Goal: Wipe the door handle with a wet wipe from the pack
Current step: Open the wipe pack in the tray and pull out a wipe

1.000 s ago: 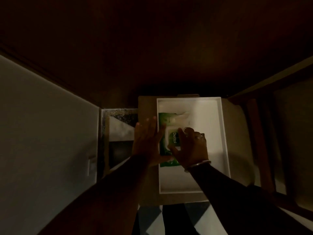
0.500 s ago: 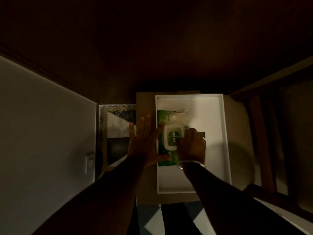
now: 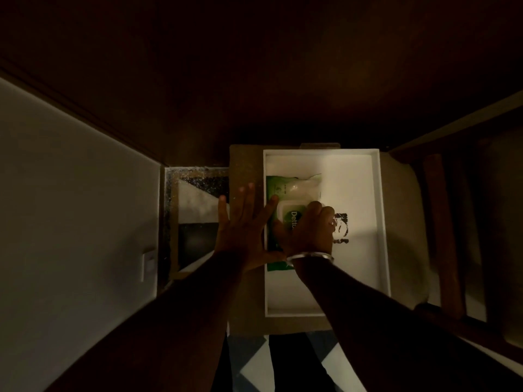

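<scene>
- Dim light; view looks straight down from the head camera.
- Tray (image 3: 380, 222): white, shallow, rectangular, long side running away from the viewer. It sits on a tan surface (image 3: 244, 306).
- Pack (image 3: 294, 186): green wet-wipe pack lying flat in the tray's left half, against the left wall. Far end pale and crinkled. White flip lid (image 3: 288, 215) in its middle, green label with part of a brand word showing. Whether the lid is lifted cannot be told.
- Left hand (image 3: 243, 233): flat, fingers spread and straight, palm down over the tray's left rim. Index fingertip and thumb rest on the pack's left edge; the other fingers lie on the tan surface. Gripping nothing, pressing down.
- Right hand (image 3: 311, 230): curled over the lid's right side, knuckles up, fingers bent onto the lid. Fingertips hidden under the hand, so I cannot tell whether it pinches the lid or a wipe, or just rests there.
- Bangle (image 3: 310, 256) on the right wrist; ring (image 3: 331, 223) on one right finger.
- Dark printed mark (image 3: 342, 227) on the tray floor, just right of the right hand, partly covered.
- Dark wood panel (image 3: 254, 66) fills the top of the view.
- Pale wall (image 3: 70, 193) at left, small switch plate (image 3: 148, 264) on it.
- Patterned floor (image 3: 198, 199) between wall and tan surface.
</scene>
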Action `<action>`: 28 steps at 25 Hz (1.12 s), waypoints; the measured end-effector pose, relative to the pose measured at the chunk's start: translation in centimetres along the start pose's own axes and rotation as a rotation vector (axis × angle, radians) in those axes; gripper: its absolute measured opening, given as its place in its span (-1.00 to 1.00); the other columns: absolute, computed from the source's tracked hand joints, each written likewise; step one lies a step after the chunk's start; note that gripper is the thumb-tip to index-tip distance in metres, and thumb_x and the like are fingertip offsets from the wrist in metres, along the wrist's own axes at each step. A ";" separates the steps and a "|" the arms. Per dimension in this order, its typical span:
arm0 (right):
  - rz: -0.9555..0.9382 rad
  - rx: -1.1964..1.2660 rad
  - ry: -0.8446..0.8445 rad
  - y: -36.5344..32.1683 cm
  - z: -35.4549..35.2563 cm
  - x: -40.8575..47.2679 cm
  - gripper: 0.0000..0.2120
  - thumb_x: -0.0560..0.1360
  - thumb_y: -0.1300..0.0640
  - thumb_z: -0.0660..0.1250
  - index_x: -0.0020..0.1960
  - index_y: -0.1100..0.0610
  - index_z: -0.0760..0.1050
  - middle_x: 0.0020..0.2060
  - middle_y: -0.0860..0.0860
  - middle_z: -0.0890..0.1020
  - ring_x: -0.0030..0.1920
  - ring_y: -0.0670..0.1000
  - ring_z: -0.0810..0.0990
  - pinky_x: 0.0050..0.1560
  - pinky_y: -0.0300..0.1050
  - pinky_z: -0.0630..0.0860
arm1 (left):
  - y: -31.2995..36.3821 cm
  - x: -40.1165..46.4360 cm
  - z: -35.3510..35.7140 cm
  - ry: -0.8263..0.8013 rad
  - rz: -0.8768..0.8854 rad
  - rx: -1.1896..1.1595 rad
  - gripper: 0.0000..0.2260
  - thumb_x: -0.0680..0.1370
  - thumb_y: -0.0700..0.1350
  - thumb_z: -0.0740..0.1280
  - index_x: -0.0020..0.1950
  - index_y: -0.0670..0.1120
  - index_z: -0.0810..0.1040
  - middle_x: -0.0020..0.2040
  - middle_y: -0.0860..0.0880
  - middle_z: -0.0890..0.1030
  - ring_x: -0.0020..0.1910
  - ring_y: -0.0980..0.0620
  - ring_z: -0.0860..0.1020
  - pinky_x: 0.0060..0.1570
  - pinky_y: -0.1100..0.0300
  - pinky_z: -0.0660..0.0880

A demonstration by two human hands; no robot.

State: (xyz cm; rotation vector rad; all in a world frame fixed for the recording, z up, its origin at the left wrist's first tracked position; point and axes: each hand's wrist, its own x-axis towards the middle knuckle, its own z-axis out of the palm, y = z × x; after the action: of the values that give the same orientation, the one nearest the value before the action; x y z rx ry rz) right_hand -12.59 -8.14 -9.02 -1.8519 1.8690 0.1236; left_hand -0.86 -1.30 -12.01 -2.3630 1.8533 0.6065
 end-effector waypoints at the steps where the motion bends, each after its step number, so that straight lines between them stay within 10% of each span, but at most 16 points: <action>1: -0.016 -0.007 0.000 0.0 -0.1 0.0 -0.25 0.31 -0.33 0.42 0.23 0.20 0.37 0.10 0.14 0.45 0.02 0.16 0.52 -0.10 0.05 0.61 | 0.0 0.0 0.1 0.004 0.001 -0.005 0.10 0.17 0.65 0.05 0.56 0.11 -0.08 0.56 -0.26 -0.13 0.52 -0.26 -0.17 0.35 -0.39 -0.30; 6: -0.071 0.269 -0.055 4.5 -2.2 0.5 -0.73 0.65 0.07 0.17 0.05 0.26 0.52 -0.07 0.19 0.62 -0.07 0.21 0.62 -0.06 0.14 0.60 | 0.0 -0.2 -0.1 0.007 0.023 -0.041 0.12 0.16 0.67 0.06 0.55 0.12 -0.16 0.56 -0.25 -0.18 0.51 -0.26 -0.22 0.30 -0.27 -0.50; 14: 0.171 0.583 -0.263 7.5 -4.9 2.1 -0.60 0.70 0.05 0.07 0.20 0.38 0.47 0.00 0.37 0.61 -0.17 0.30 0.63 -0.22 0.04 0.57 | 0.9 -0.3 -1.3 0.048 0.059 -0.004 0.05 0.26 0.62 0.04 0.56 0.04 -0.10 0.56 -0.24 -0.16 0.51 -0.25 -0.21 0.28 -0.25 -0.55; 23: -0.074 0.451 -0.115 7.7 -4.8 1.2 -0.65 0.69 0.09 0.10 0.08 0.30 0.56 -0.10 0.18 0.65 -0.09 0.23 0.64 -0.05 0.13 0.58 | 4.0 1.3 -4.9 0.071 0.179 -0.143 -0.84 0.49 0.01 0.40 0.01 -0.02 0.61 0.43 -0.12 0.41 0.47 -0.22 0.19 0.36 -0.34 0.08; 28: -0.409 0.250 -0.184 5.6 -4.5 -0.7 -0.58 0.67 0.00 0.13 0.49 0.10 0.35 0.43 0.04 0.45 0.39 0.01 0.43 0.36 -0.14 0.36 | 1.0 -0.9 -8.1 0.215 0.176 -0.263 -0.87 0.44 -0.04 0.42 -0.13 -0.08 0.55 -0.11 -0.07 0.61 -0.09 -0.09 0.54 -0.04 -0.01 0.45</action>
State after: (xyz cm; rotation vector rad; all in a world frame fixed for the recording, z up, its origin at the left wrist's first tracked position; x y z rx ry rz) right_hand -19.24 -8.96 -6.41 -1.9282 1.2900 -0.0758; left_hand 0.05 -3.12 -4.08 -2.5308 2.2169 0.6736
